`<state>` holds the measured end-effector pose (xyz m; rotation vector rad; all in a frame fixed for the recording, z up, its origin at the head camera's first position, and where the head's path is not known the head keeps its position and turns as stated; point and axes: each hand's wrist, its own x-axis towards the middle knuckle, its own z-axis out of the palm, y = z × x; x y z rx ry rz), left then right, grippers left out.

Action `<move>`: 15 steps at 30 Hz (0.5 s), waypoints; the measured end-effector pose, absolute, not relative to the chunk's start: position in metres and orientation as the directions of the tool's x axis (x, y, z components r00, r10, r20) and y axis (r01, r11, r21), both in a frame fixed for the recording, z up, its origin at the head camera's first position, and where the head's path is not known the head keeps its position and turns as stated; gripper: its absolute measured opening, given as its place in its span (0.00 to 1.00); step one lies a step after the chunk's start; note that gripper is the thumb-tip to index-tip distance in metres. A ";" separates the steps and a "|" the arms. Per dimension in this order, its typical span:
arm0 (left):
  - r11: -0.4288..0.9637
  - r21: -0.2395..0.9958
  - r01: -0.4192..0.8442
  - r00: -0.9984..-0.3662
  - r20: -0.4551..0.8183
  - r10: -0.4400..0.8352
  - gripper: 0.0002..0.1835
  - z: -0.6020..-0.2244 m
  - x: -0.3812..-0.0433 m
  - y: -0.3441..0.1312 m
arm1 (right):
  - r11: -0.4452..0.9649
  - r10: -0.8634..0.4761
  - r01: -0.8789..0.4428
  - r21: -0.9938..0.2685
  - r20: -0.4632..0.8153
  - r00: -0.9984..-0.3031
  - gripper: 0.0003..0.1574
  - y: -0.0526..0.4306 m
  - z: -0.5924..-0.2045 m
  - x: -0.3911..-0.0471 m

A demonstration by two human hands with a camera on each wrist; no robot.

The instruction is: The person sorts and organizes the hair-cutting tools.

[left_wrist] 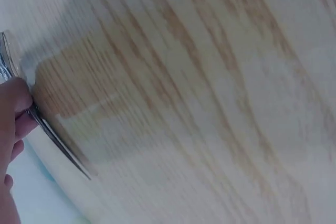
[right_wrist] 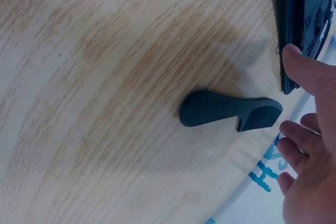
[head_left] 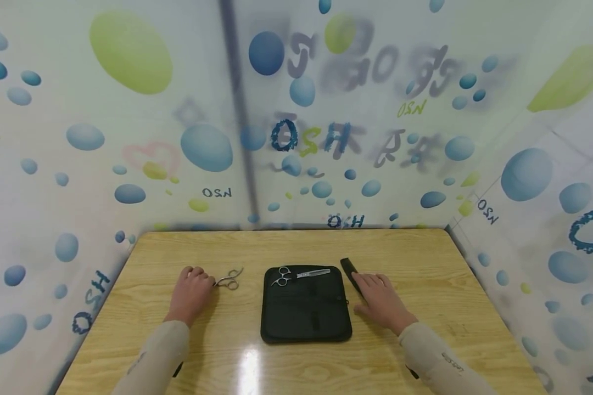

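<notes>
My left hand [head_left: 192,288] pinches a pair of silver scissors [head_left: 229,280] near the left of the table. The finger loops point right, while the slim blades [left_wrist: 62,146] stick out past the fingers in the left wrist view. In the middle lies a flat black zip case [head_left: 306,312], with thinning scissors [head_left: 312,273] across its upper part. A flat black piece with a handle, shaped like a comb [right_wrist: 226,111], lies on the tabletop right of the case. Over it hovers my right hand [head_left: 381,302], its fingers loosely extended and holding nothing.
The wooden table [head_left: 202,362] has rounded far corners and a glare spot at the front. Right behind its far edge stands a wall [head_left: 217,214] covered with printed bubbles and letters. Similar walls run along both sides.
</notes>
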<state>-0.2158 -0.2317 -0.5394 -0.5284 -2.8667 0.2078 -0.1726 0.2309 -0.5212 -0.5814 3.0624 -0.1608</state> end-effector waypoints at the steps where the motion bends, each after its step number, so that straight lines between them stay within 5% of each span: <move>1: 0.918 -0.185 0.351 -0.906 0.181 0.383 0.01 -0.539 -0.216 -0.232 | 0.925 -0.368 -0.366 -0.103 0.004 -0.930 0.49 0.231 -0.521 -0.172; 15: 0.910 -0.143 0.390 -0.874 0.253 0.415 0.09 -0.543 -0.216 -0.237 | 0.895 -0.441 -0.445 -0.010 0.125 -0.889 0.45 0.225 -0.521 -0.173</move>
